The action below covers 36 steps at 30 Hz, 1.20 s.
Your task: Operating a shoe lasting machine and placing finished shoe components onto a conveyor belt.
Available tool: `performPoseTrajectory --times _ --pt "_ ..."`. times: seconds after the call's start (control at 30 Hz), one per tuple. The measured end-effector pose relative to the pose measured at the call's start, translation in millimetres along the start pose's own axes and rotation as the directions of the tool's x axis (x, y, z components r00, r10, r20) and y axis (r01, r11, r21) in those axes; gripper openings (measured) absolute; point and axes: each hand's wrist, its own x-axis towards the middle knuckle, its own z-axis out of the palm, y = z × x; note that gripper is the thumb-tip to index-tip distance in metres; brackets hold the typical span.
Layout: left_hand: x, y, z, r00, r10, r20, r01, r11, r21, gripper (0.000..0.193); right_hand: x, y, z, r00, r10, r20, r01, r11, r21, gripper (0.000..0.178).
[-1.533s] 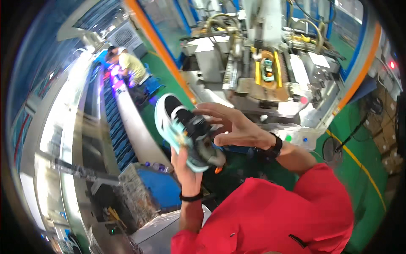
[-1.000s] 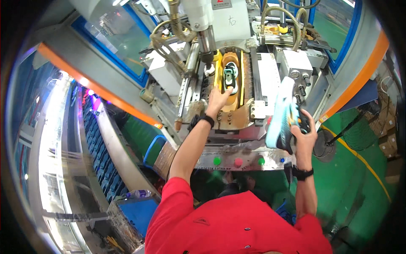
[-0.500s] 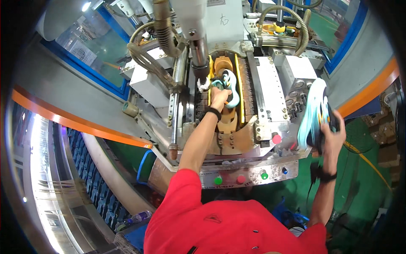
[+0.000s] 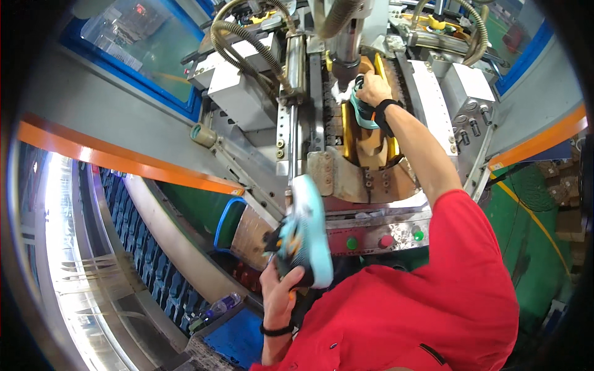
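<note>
Red short-sleeved shirt [image 4: 433, 309], black band on each wrist, possibly a watch on the right

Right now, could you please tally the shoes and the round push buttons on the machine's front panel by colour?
Shoes: 2, one in the left hand, one under the right hand
Green buttons: 2
Red buttons: 1
Total: 5

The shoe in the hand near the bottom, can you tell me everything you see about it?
The shoe is a sports shoe with a pale turquoise sole and a black upper with light blue and orange bits. It looks soft and rubbery. It is tipped up on end, sole facing right, toe up. The left hand grips it from below, in front of the machine's button panel.
</note>
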Motion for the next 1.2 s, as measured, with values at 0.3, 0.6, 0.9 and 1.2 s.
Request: performPoseTrajectory --times 0.3,0.6,0.9,1.2 --pt "-79.9 -44.7 -57.8 0.825 0.120 -0.552 -0.242 0.958 -0.153 0.036 -55.9 -3.1 24.9 0.953 -0.198 -0.228 0.214 0.976 0.047 0.051" --pt "-87.7 -69.1 -16.7 0.800 -0.011 -0.601 -0.120 0.977 -0.177 0.027 -354.5 2.6 77.1 0.744 -0.668 -0.003 0.606 0.674 0.422 0.017" --pt "-124.2 -92.4 14.0 0.808 -0.004 -0.589 -0.125 0.976 -0.179 0.027 -365.3 43.7 169.3 0.674 -0.705 0.221 0.615 0.702 0.359 0.022" --pt "-161.2 -124.2 18.3 0.695 -0.037 -0.718 -0.163 0.965 -0.207 0.021 -384.6 58.9 154.4 0.653 -0.750 0.101 0.633 0.614 0.471 0.034"
